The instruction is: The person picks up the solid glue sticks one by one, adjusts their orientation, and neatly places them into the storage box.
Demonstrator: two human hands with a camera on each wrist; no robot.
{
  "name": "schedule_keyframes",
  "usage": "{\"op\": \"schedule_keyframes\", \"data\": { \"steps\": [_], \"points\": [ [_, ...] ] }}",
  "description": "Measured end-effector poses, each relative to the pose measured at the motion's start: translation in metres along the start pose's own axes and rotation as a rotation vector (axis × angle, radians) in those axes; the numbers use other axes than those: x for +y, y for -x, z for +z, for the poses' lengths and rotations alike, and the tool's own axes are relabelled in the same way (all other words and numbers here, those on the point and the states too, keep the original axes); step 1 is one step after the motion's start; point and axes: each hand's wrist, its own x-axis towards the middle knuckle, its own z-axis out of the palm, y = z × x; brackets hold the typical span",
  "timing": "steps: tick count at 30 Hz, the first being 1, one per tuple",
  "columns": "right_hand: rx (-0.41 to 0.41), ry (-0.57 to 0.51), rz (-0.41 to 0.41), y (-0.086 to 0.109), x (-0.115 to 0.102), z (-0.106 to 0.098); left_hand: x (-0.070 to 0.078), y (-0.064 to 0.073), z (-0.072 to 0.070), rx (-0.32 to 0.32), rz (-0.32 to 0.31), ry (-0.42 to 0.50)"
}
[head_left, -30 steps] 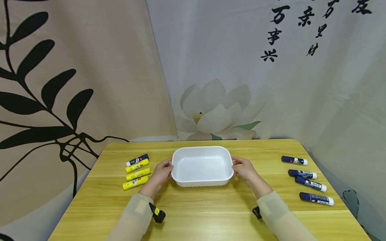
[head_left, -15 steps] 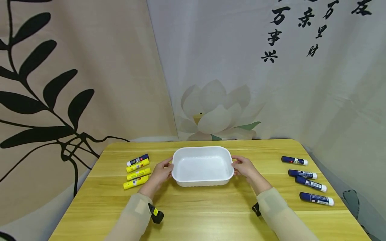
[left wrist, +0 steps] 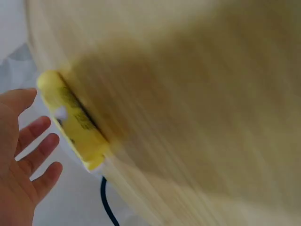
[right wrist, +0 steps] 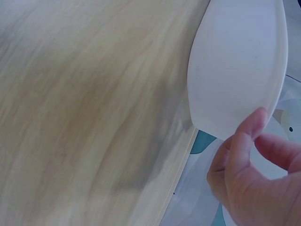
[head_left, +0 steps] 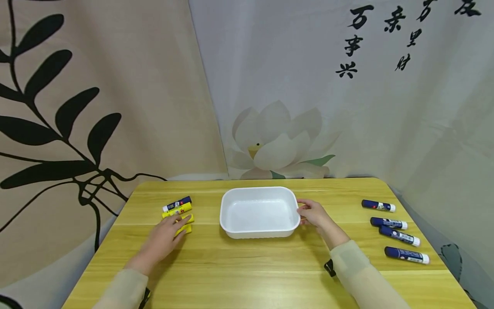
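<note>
A white plastic tray (head_left: pixel 260 212) sits mid-table, with nothing inside it. At its right end, the thumb and fingers of my right hand (head_left: pixel 314 214) pinch the rim; the right wrist view shows the thumb against the outer wall of the tray (right wrist: pixel 235 66). My left hand (head_left: pixel 162 238) reaches over the yellow glue sticks at the left, hiding parts of them. In the left wrist view its fingers (left wrist: pixel 40 150) are spread, just beside a yellow glue stick (left wrist: pixel 75 122). A navy glue stick (head_left: pixel 176 204) with a white cap lies beyond the yellow ones.
Several navy glue sticks (head_left: pixel 406 255) with white caps lie in a loose column on the right side of the wooden table (head_left: pixel 247 274). A printed cloth (head_left: pixel 386 128) hangs behind the table's far edge.
My left hand has let go of the tray's left end and moved left to the yellow glue sticks. The right hand keeps its hold on the tray, which stays in place.
</note>
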Motion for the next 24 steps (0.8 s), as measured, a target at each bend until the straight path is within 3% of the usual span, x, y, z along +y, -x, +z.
{"op": "schedule_keyframes", "data": {
  "steps": [3, 7, 12, 18, 24],
  "points": [
    [-0.005, -0.003, 0.001, 0.000, 0.000, -0.001, -0.011, 0.010, 0.001, -0.027, 0.033, -0.062],
    [-0.006, -0.004, 0.000, 0.000, 0.000, -0.001, -0.019, 0.015, 0.005, -0.062, 0.043, -0.043],
    [-0.007, 0.001, 0.000, 0.000, 0.000, 0.000, -0.025, 0.015, 0.012, -0.055, 0.074, -0.024],
    [-0.008, 0.002, 0.002, 0.001, -0.001, 0.001, -0.026, 0.016, 0.015, -0.051, 0.090, -0.028],
    [-0.002, -0.007, -0.002, 0.001, 0.001, 0.000, -0.016, 0.010, 0.010, 0.004, 0.093, 0.014]
  ]
}}
